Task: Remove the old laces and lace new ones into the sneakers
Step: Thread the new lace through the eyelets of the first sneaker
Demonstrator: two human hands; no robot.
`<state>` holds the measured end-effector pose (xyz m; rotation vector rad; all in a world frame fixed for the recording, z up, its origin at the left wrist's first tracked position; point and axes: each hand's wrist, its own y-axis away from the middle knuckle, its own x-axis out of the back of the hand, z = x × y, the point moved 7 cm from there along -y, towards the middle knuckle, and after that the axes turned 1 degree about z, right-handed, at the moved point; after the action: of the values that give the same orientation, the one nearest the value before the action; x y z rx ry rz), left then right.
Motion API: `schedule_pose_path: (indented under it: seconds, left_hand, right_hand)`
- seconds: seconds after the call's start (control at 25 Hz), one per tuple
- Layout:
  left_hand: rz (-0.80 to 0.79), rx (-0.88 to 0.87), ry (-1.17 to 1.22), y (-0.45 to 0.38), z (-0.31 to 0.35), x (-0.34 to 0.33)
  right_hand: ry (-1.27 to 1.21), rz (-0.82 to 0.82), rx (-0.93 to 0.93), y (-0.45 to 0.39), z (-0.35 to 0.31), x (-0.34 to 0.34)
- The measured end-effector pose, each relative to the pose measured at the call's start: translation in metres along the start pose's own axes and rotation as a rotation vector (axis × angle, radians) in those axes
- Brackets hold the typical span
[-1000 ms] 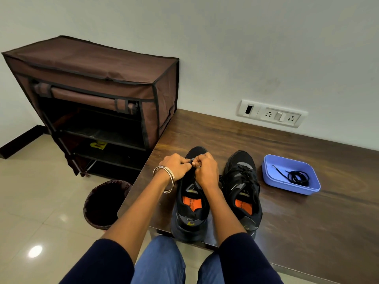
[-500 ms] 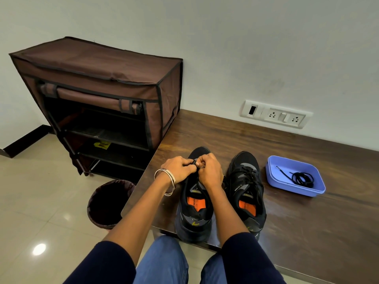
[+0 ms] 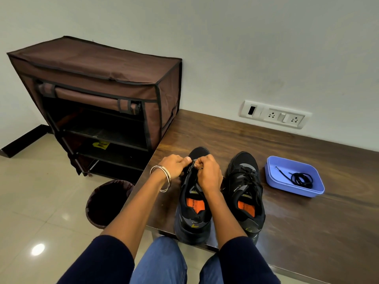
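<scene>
Two black sneakers with orange insoles stand side by side on the dark wooden bench (image 3: pixel 307 232), toes toward the wall. My left hand (image 3: pixel 174 166) and my right hand (image 3: pixel 209 173) meet over the forefoot of the left sneaker (image 3: pixel 192 212), both pinching a black lace at its lower eyelets. The lace itself is mostly hidden by my fingers. The right sneaker (image 3: pixel 245 193) has its black lace threaded through its eyelets. A coiled black lace (image 3: pixel 301 179) lies in a blue tray (image 3: pixel 272 177) to the right of the shoes.
A brown fabric shoe rack (image 3: pixel 98 99) stands on the floor left of the bench, its front open. A dark round bin (image 3: pixel 106 201) sits on the tiled floor below the bench's left end. A white socket panel (image 3: pixel 274 116) is on the wall behind.
My hands stay pinched together at the same spot on the left sneaker, with only small finger shifts. The head camera has drifted slightly.
</scene>
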<state>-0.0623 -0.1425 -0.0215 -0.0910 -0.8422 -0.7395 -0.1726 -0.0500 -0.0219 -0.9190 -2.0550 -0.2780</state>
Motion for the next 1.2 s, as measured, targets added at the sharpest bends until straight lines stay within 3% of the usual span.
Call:
schedule_pose_path:
  seconds: [0.28, 0.44, 0.6, 0.72, 0.88, 1.08, 1.2]
  left_hand:
    - [0.156, -0.002, -0.07, 0.001, 0.0, 0.003]
    - [0.205, 0.013, -0.02, 0.003, -0.003, 0.002]
    - [0.192, 0.063, 0.167, -0.004, -0.01, 0.0]
    - [0.154, 0.063, 0.205, -0.005, -0.005, -0.002]
    - [0.142, 0.059, 0.169, -0.005, -0.002, -0.001]
    - [0.12, 0.016, -0.034, 0.001, 0.006, 0.003]
    - [0.068, 0.017, 0.052, 0.002, 0.007, 0.0]
  right_hand:
    - [0.03, -0.13, 0.071, -0.006, -0.003, -0.002]
    - [0.055, -0.094, 0.059, -0.006, -0.003, -0.005]
    - [-0.032, -0.023, -0.071, -0.008, 0.006, -0.008]
    - [0.086, -0.032, -0.037, -0.008, 0.001, -0.005]
    - [0.122, -0.051, 0.076, -0.007, -0.005, -0.004]
    - [0.01, -0.011, 0.009, -0.007, 0.0, 0.0]
    - [-0.042, 0.07, -0.037, -0.005, 0.0, 0.004]
